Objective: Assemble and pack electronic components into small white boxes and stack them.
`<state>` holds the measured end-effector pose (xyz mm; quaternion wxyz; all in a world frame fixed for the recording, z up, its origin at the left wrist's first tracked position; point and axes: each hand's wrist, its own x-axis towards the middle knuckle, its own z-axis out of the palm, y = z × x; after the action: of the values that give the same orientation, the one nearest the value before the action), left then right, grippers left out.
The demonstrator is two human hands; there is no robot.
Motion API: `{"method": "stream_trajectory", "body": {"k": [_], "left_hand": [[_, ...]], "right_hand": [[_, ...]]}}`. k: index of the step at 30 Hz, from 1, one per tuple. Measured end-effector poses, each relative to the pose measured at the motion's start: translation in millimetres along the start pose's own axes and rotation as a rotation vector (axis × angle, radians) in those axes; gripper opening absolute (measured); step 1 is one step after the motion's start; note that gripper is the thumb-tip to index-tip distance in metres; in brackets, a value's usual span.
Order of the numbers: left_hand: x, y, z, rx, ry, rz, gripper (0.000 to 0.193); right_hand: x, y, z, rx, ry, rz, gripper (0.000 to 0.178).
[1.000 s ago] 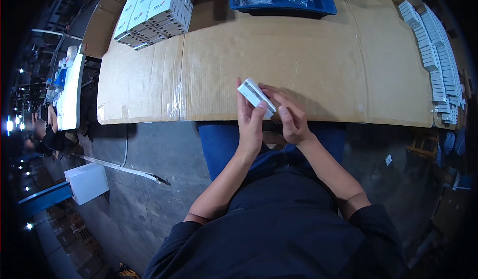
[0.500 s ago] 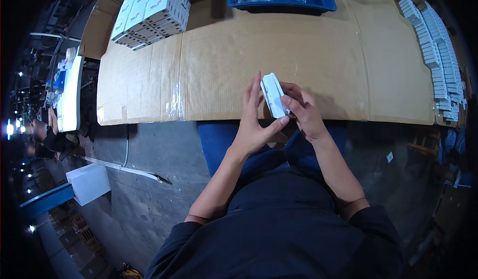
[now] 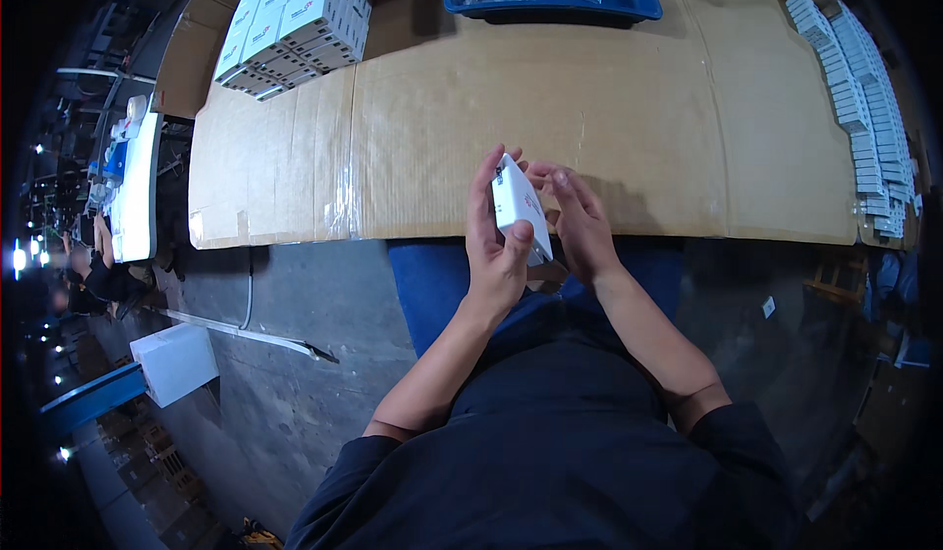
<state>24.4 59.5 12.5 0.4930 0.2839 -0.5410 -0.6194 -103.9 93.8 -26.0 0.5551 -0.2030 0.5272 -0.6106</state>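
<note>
A small white box (image 3: 519, 199) with printing on its face is tilted up over the near edge of the cardboard-covered table. My left hand (image 3: 494, 267) grips it, thumb on the near side and fingers along the left side. Just right of the box is my right hand (image 3: 587, 234), its fingers loosely bent and apart. Those fingertips come close to the box's far right edge; whether any touches it is hard to see.
White boxes (image 3: 295, 22) are stacked at the table's far left. A blue tray (image 3: 648, 5) of clear plastic pieces stands at the back. Rows of white boxes (image 3: 853, 108) line the right side. A person (image 3: 103, 273) is at a white table (image 3: 139, 192) far left.
The white box has turned, so its printed face now shows instead of its open-looking side. My left hand has closed around it, and my right hand has loosened from it.
</note>
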Motion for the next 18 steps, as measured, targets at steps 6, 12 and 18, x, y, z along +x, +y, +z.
{"method": "stream_trajectory", "body": {"k": [6, 12, 18], "left_hand": [[-3, 6, 1, 0.055, -0.069, 0.007, 0.106], [-2, 7, 5, 0.050, -0.078, -0.035, 0.110], [-2, 7, 7, 0.044, -0.087, -0.025, 0.112]], "right_hand": [[-13, -6, -5, 0.277, -0.218, 0.462, 0.054], [-21, -26, 8, 0.430, -0.336, 0.461, 0.066], [-20, -20, 5, 0.408, -0.365, 0.407, 0.069]]}}
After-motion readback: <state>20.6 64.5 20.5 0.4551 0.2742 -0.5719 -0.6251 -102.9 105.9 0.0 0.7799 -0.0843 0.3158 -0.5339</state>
